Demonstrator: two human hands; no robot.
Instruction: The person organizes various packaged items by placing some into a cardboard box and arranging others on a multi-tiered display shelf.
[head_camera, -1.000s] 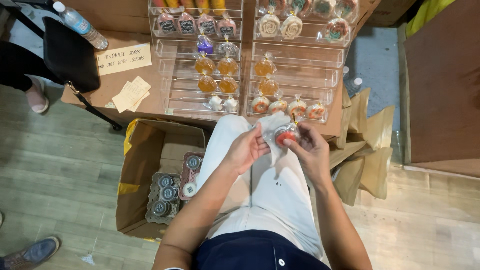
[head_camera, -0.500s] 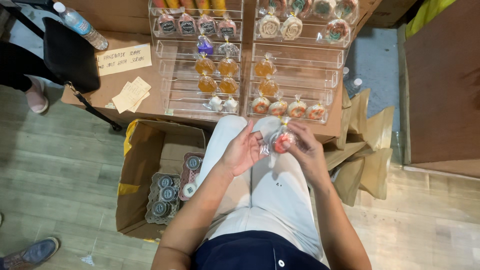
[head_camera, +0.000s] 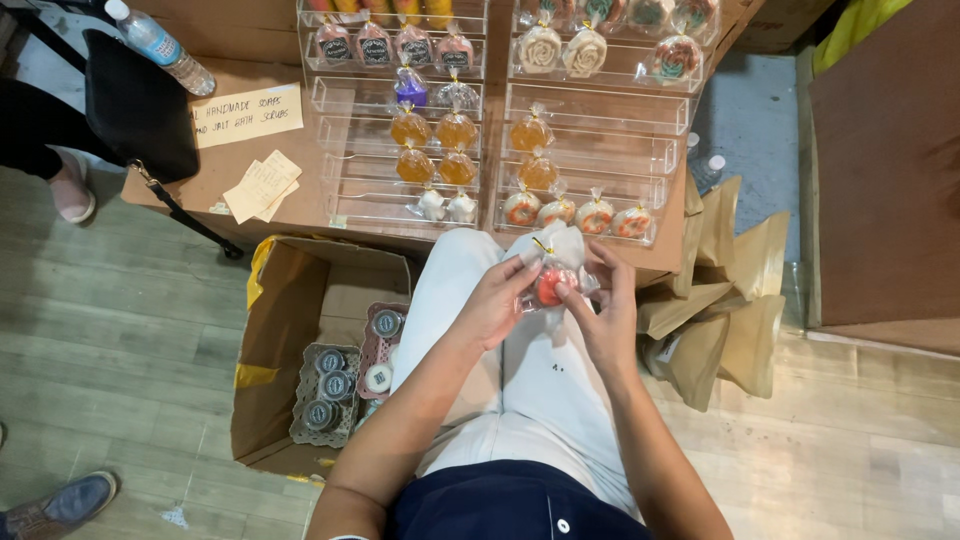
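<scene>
Holding a wrapped red piece over our lap

We are pinching the small cellophane bag (head_camera: 548, 272) (light, crinkly, probably slippery) between left hand (head_camera: 492, 303) and right hand (head_camera: 607, 312), both grasping it, best held by its tied neck; beyond it the bench (head_camera: 205, 170) is carrying clear display trays (head_camera: 590, 150).

2 hands (head_camera: 495, 300), 1 red wrapped soap (head_camera: 549, 284), 6 amber soaps (head_camera: 411, 128), 1 water bottle (head_camera: 160, 46) — approx. 4 brown bags (head_camera: 715, 330)

My left hand (head_camera: 492, 303) and right hand (head_camera: 607, 312) meet over my lap, fingers curled inward, thumbs pinching, forearms converging.
</scene>
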